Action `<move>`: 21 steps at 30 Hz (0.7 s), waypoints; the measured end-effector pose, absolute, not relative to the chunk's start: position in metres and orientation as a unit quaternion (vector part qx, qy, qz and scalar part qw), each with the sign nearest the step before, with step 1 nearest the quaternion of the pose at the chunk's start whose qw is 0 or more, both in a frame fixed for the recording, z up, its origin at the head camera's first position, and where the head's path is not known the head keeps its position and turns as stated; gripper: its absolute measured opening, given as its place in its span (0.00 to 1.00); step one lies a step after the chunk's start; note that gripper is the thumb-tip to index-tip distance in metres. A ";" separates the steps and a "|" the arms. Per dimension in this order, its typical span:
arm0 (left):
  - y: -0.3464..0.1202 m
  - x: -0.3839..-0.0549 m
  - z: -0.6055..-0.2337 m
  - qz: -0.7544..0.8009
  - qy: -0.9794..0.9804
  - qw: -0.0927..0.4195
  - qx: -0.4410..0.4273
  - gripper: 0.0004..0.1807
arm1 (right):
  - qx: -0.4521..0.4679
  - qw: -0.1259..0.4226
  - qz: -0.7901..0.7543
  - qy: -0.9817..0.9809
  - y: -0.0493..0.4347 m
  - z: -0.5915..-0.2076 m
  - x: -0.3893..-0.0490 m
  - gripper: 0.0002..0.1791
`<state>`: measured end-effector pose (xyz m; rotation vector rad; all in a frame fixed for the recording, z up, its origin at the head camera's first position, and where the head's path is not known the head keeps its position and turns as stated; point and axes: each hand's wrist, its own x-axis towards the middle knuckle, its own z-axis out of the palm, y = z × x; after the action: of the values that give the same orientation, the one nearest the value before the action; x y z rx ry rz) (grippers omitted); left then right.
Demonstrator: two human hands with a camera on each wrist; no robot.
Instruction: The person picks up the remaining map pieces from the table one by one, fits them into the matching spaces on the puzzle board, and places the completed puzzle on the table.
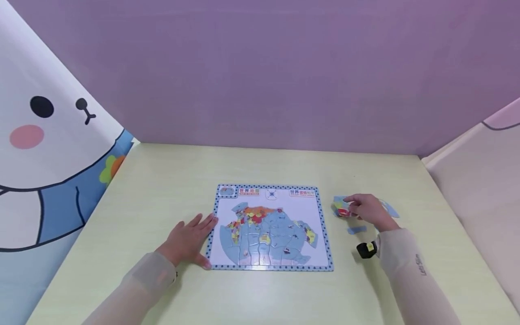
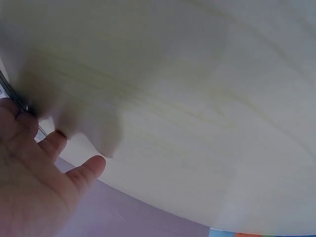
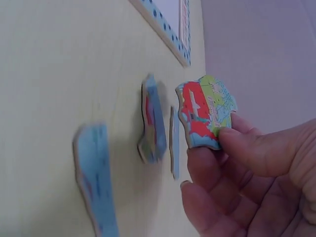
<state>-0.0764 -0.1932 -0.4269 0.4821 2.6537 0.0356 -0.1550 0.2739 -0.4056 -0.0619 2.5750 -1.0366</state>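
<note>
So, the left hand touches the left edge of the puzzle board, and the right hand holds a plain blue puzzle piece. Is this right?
Only the colour is wrong: in the right wrist view, the puzzle piece in the right hand is red, yellow-green and light blue. The rest stands.

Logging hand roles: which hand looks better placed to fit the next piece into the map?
Probably the right hand: it pinches a red-and-green piece, with loose pieces nearby. The left hand holds no piece; it touches the left edge of the board.
</note>
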 end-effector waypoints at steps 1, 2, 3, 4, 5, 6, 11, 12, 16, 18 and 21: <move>-0.193 -0.077 -0.426 0.014 0.960 0.220 0.174 0.63 | -0.022 0.180 -0.367 0.913 0.271 -0.405 -0.156 0.18; -0.193 -0.077 -0.425 0.015 0.960 0.220 0.174 0.63 | -0.025 0.179 -0.366 0.913 0.267 -0.405 -0.157 0.18; -0.193 -0.077 -0.425 0.015 0.960 0.220 0.174 0.63 | -0.027 0.176 -0.364 0.914 0.264 -0.405 -0.158 0.18; -0.193 -0.077 -0.424 0.015 0.960 0.220 0.174 0.63 | -0.032 0.174 -0.364 0.915 0.260 -0.405 -0.159 0.18; -0.193 -0.077 -0.424 0.016 0.960 0.220 0.174 0.62 | -0.034 0.172 -0.364 0.915 0.256 -0.405 -0.160 0.18; -0.193 -0.078 -0.424 0.015 0.960 0.219 0.174 0.62 | -0.039 0.169 -0.359 0.917 0.251 -0.405 -0.161 0.18; -0.193 -0.078 -0.425 0.017 0.961 0.216 0.173 0.63 | -0.058 0.170 -0.350 0.919 0.229 -0.406 -0.164 0.17; -0.193 -0.078 -0.425 0.018 0.961 0.216 0.172 0.63 | -0.059 0.173 -0.349 0.919 0.224 -0.407 -0.165 0.17; -0.194 -0.077 -0.427 0.025 0.960 0.222 0.169 0.63 | -0.057 0.186 -0.358 0.913 0.207 -0.412 -0.165 0.17; -0.194 -0.077 -0.427 0.026 0.960 0.221 0.171 0.63 | -0.062 0.183 -0.356 0.914 0.200 -0.413 -0.165 0.16; -0.194 -0.075 -0.428 0.030 0.960 0.220 0.173 0.63 | -0.075 0.180 -0.346 0.918 0.192 -0.415 -0.164 0.15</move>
<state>-0.0753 -0.1941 -0.4280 0.4778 2.6539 0.0825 -0.1642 0.1916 -0.4151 -0.2118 2.5937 -0.9764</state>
